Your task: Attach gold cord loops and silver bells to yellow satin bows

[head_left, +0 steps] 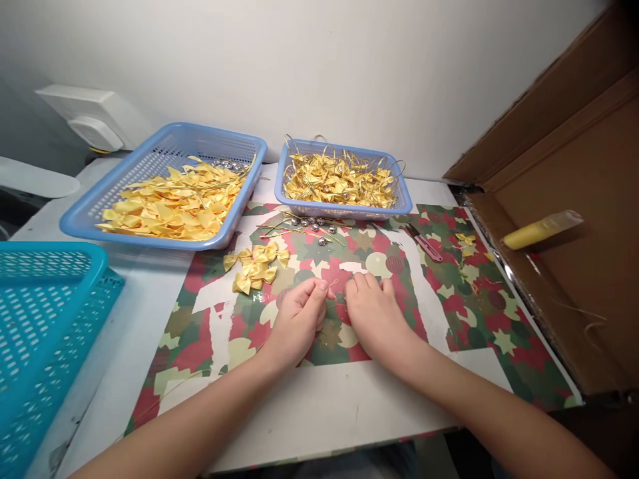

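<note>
My left hand (302, 316) is closed at the middle of the patterned sheet (319, 266), thumb and forefinger pinched on a thin string (334, 283). Close to its right, my right hand (374, 309) lies palm down with curled fingers; what is under its fingertips is hidden. Several yellow bows (255, 266) lie in a small heap beyond my left hand. Further back are small silver bells (322, 241) and thin golden ties (284, 228). A pink-handled snipper (426, 246) rests beyond my right hand.
Two blue baskets hold yellow bows, one at the back left (200, 244) and one at the back centre (344, 211). A teal basket (50, 332) stands at the left. Cardboard (574, 166) walls the right side, with a yellow tube (542, 229) sticking out.
</note>
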Tool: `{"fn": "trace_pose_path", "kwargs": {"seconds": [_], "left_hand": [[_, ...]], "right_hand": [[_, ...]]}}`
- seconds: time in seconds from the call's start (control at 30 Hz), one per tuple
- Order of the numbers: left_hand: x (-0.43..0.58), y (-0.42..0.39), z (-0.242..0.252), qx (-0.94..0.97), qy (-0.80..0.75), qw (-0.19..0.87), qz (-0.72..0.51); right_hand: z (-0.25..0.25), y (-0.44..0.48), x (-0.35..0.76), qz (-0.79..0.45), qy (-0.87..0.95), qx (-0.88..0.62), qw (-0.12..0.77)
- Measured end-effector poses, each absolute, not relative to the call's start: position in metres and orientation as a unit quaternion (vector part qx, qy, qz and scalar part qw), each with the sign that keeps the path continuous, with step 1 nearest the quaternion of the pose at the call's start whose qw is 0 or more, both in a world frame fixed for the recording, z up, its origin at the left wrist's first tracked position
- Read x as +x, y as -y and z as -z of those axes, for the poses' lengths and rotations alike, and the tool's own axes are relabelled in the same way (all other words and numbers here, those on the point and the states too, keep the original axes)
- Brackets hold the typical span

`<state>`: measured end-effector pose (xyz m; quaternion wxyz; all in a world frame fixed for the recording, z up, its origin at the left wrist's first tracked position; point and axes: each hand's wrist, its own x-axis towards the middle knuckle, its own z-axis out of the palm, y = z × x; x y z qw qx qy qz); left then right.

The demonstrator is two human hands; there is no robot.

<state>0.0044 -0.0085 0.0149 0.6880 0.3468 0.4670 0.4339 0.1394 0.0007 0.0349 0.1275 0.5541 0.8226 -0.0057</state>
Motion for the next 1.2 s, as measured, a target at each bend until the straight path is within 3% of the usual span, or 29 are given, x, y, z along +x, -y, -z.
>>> {"fn": "trace_pose_path", "kwargs": {"seconds": [0.37,0.5,0.87,0.97,1.2], "left_hand": [[0.006,0.009,-0.014,0.339,-0.473,0.684,-0.441],[0.006,0.009,-0.014,0.339,-0.475,0.685,-0.436],[0.007,0.008,-0.015,0.352,-0.477,0.677,-0.437],[0.006,0.009,-0.014,0.369,-0.486,0.663,-0.433],[0.006,0.009,-0.015,0.416,-0.514,0.618,-0.426]], "right_hand": [[-0.054,-0.017,0.169,0.128,-0.804,0.580,0.014],[-0.053,-0.017,0.167,0.144,-0.783,0.604,0.034],[-0.030,0.003,0.152,-0.039,-0.837,0.537,0.100],[-0.033,-0.001,0.158,0.010,-0.836,0.542,0.088],[-0.061,-0.011,0.169,0.224,-0.815,0.532,-0.042]]}}
